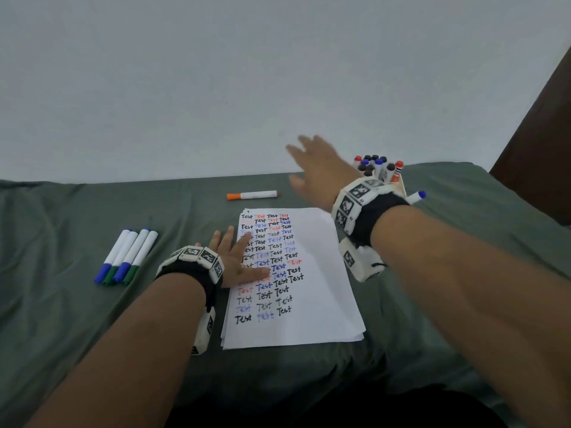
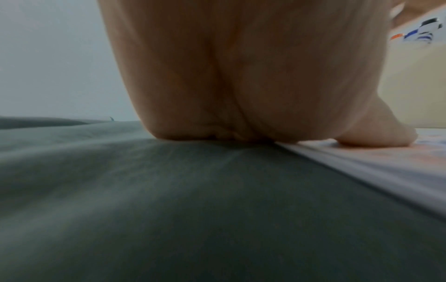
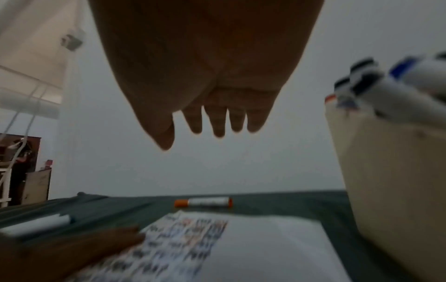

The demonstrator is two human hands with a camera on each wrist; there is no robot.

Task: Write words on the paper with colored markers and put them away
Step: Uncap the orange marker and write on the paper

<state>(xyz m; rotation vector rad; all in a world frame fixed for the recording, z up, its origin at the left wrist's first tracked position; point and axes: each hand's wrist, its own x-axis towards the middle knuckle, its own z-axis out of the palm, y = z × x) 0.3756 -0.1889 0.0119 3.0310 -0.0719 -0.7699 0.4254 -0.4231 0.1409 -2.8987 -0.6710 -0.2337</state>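
A stack of white paper [image 1: 312,279] covered in rows of the word "Test" lies on the grey-green cloth. My left hand [image 1: 234,257] lies flat with straight fingers on the paper's left edge [image 2: 362,164]. My right hand [image 1: 315,168] hovers empty, fingers spread, above the cloth beyond the paper, between an orange-capped marker [image 1: 251,195] and the beige marker holder [image 1: 398,180]. In the right wrist view the straight fingers [image 3: 217,122] hang above the orange marker [image 3: 204,202], and the holder [image 3: 395,171] full of markers stands at the right.
Several blue- and green-capped markers [image 1: 125,257] lie side by side on the cloth left of my left hand. A blue-capped marker [image 1: 417,197] pokes out beside the holder. A pale wall rises behind the table, and dark furniture [image 1: 543,149] stands at the right.
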